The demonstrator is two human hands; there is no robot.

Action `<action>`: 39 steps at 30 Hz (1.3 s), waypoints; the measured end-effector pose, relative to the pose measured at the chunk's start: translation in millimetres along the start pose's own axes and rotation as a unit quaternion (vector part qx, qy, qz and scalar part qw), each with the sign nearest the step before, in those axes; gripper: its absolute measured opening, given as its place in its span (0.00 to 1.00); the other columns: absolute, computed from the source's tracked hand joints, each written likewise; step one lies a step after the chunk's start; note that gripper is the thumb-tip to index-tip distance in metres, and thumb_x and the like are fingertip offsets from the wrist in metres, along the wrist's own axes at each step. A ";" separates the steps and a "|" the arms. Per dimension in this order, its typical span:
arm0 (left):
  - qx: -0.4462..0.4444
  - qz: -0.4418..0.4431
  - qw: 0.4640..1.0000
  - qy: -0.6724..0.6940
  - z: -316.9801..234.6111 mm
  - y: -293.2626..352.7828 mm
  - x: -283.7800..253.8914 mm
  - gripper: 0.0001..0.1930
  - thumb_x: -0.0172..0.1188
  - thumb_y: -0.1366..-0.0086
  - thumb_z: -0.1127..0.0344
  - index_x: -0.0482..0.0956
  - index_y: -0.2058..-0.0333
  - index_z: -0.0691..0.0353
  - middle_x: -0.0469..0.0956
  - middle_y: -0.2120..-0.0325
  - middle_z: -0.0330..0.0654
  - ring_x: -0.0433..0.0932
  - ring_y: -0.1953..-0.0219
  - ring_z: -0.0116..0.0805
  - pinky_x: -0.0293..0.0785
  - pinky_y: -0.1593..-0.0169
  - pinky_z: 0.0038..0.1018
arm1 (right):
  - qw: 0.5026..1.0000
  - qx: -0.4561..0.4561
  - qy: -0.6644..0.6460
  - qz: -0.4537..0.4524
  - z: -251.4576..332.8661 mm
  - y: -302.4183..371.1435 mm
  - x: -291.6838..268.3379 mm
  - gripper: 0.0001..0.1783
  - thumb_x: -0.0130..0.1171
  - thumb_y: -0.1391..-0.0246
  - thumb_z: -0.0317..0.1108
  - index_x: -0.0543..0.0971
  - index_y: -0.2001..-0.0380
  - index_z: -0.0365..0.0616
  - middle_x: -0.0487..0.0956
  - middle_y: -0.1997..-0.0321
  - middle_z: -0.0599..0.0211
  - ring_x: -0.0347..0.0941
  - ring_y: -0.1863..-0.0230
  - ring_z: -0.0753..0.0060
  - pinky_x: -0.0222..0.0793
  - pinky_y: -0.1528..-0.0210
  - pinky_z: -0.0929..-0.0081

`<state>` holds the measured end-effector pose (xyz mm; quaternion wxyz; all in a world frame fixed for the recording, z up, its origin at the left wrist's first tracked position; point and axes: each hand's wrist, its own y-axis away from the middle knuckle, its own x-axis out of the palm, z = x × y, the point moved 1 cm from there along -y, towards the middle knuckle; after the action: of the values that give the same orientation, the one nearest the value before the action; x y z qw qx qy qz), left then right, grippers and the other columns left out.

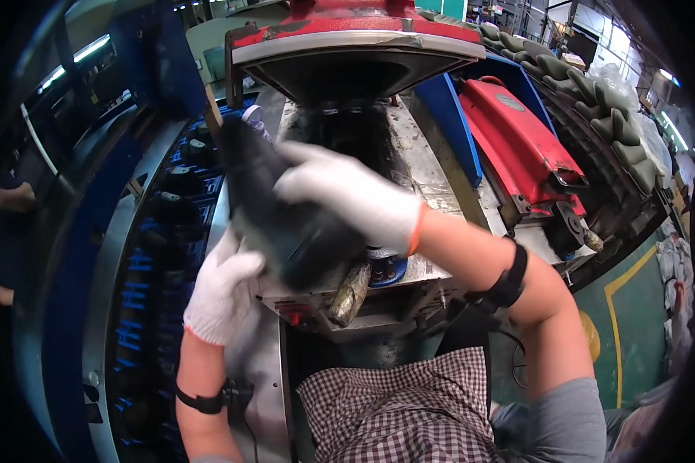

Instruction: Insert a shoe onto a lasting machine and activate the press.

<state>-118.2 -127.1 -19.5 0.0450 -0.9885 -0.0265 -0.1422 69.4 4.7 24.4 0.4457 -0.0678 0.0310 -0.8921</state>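
A black shoe (301, 231), smeared by motion, is held tilted in front of me, its narrow end up and to the left. My left hand (222, 289), in a white knit glove, grips its lower left edge with the thumb toward me. Across its upper right side lies my gloved right hand (347, 189), fingers bent over the shoe; the far fingertips are blurred. Behind the shoe stands a press with a raised red lid (355, 46), and its dark bed (355, 143) is partly covered by my right hand.
A conveyor rack (181, 193) with blue slats and dark shoes runs along my left. To the right sits a second red machine part (517, 139) between blue guards (452, 127). Several grey-green shoe-shaped pieces (594, 108) line the far right. A foil-wrapped lever (351, 295) juts from the press front.
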 end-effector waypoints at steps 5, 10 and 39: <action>0.175 -0.042 0.960 -0.213 -54.4 -24.1 27.7 0.50 0.69 0.37 0.48 0.58 0.24 0.67 0.74 0.35 0.56 0.79 0.38 0.46 0.76 0.37 0.34 | 0.973 -0.007 0.125 -0.193 -5.3 -23.0 -100.9 0.29 0.65 0.43 0.49 0.81 0.44 0.39 0.86 0.52 0.56 0.82 0.51 0.70 0.77 0.45 0.72; 0.414 -0.077 0.834 -0.356 -116.5 -52.6 52.5 0.35 0.63 0.32 0.58 0.69 0.28 0.60 0.77 0.37 0.49 0.75 0.33 0.42 0.67 0.27 0.36 | 0.768 0.037 0.541 -0.340 -34.8 -87.6 -158.8 0.46 0.61 0.47 0.64 0.74 0.30 0.49 0.73 0.33 0.36 0.77 0.36 0.41 0.73 0.32 0.60; 0.170 0.230 0.680 -0.675 -108.3 -197.3 136.2 0.25 0.57 0.30 0.42 0.85 0.58 0.62 0.82 0.74 0.46 0.82 0.70 0.39 0.78 0.60 0.35 | 0.951 -0.012 0.303 0.064 -77.3 162.7 -43.2 0.18 0.58 0.30 0.44 0.85 0.49 0.43 0.85 0.56 0.59 0.82 0.54 0.66 0.77 0.50 0.67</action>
<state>-30.8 64.0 138.7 0.2131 -0.7668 0.1547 0.5855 212.2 -58.9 -75.0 0.4705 0.2018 0.1798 -0.8400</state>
